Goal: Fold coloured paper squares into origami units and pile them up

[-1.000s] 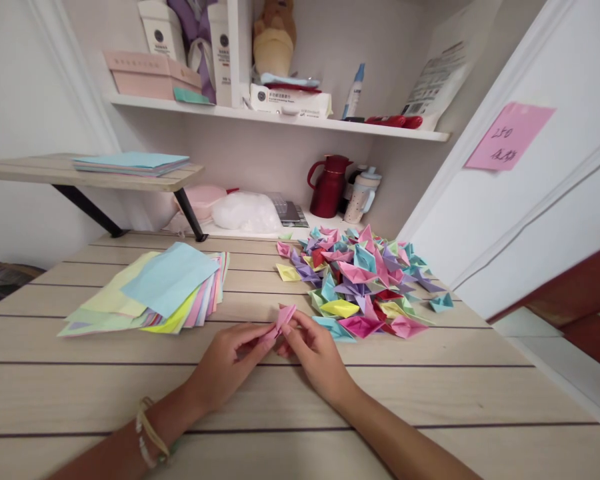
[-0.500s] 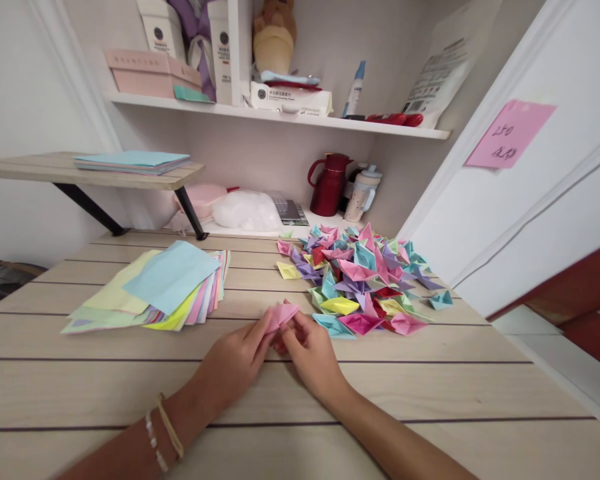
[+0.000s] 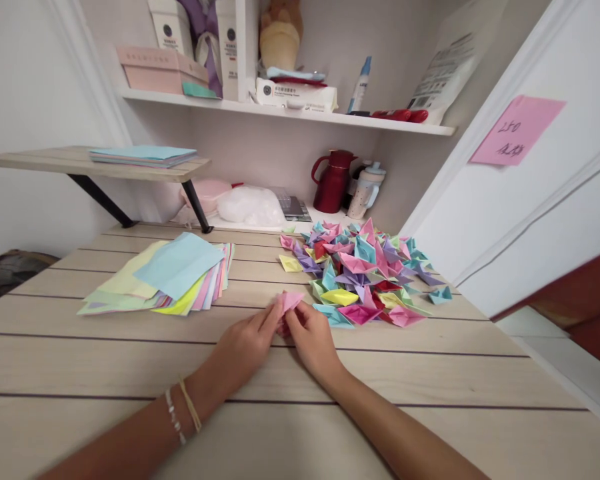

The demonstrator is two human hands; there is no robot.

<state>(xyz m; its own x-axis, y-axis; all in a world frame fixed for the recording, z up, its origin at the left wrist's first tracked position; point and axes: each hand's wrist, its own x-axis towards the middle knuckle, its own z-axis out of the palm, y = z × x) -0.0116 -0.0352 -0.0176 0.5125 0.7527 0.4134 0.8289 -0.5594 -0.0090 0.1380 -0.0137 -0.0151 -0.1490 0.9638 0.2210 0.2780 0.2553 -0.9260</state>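
Note:
A small folded piece of pink paper (image 3: pixel 293 301) is pinched between both hands over the front middle of the table. My left hand (image 3: pixel 253 337) grips it from the left, thumb and fingers closed, partly covering it. From the right, my right hand (image 3: pixel 311 333) pinches its lower edge with bent fingers. Just beyond and to the right lies a heap of folded paper boats (image 3: pixel 357 267) in pink, blue, purple, yellow and red. Off to the left, loose paper sheets (image 3: pixel 180 263) are fanned out, a light blue one on top.
A raised wooden shelf (image 3: pixel 40 159) on black legs bears a stack of coloured paper (image 3: pixel 145 155). Behind the table stand a red jug (image 3: pixel 334 183), a speckled cup (image 3: pixel 365 193) and a white plastic bag (image 3: pixel 250 207). A pink note (image 3: pixel 520 130) sticks to the right wall.
The view has shifted slightly. Both hands stay together on the pink paper, which shows less of its surface between the fingers. The heap and the sheets lie as before.

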